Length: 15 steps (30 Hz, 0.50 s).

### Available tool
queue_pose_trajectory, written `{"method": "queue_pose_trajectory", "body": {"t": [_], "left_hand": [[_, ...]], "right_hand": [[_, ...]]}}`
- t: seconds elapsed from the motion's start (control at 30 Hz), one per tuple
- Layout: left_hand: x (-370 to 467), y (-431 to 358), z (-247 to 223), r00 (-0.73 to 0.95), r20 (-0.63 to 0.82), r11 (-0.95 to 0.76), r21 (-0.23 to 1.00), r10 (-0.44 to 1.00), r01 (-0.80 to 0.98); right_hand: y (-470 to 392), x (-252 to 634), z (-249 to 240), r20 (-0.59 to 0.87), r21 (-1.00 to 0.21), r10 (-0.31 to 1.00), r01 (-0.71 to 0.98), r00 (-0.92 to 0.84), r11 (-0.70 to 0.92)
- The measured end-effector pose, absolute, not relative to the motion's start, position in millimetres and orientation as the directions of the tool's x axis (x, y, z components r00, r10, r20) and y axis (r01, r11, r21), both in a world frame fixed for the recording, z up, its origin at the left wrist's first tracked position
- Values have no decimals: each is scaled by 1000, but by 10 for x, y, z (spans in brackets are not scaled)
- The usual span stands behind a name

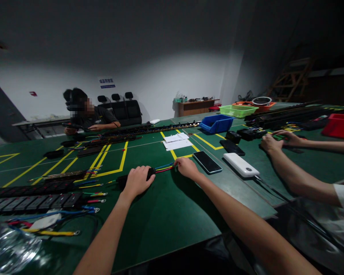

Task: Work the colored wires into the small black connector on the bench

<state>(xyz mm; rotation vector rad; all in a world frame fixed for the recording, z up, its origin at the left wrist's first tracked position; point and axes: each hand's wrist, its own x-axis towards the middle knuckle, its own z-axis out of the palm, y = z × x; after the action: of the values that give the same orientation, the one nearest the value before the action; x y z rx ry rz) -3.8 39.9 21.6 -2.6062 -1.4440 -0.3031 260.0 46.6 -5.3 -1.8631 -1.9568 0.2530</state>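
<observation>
My left hand (138, 181) is wrapped over a small black block (122, 182) on the green table, hiding most of it. From the block's right side runs a short bundle of coloured wires (164, 168), blue, yellow and red. My right hand (186, 168) pinches the far ends of these wires, and its fingertips cover the tips. A short green-yellow wire (111, 182) sticks out on the block's left. To the left lie black power strips (43, 202) with coloured leads ending in metal ring terminals (96, 210).
A phone (207, 162) and a white power bank (240, 165) with a cable lie right of my right hand. Paper sheets (177, 142) and a blue bin (216, 123) are farther back. At right, a co-worker's hands (272, 142) handle something; another person (88, 114) sits across.
</observation>
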Motion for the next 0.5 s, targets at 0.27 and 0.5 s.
{"method": "queue_pose_trajectory", "body": {"t": [0.27,0.5], "left_hand": [[-43,406,206,520,245,-530,-30,818,848],[-39,393,226,518,238,-531,-9,822,847]], "right_hand": [[477,2617,-62,174,-420,984,902,-23,95],[476,2624,-49,163,-412,984,901,-70,132]]}}
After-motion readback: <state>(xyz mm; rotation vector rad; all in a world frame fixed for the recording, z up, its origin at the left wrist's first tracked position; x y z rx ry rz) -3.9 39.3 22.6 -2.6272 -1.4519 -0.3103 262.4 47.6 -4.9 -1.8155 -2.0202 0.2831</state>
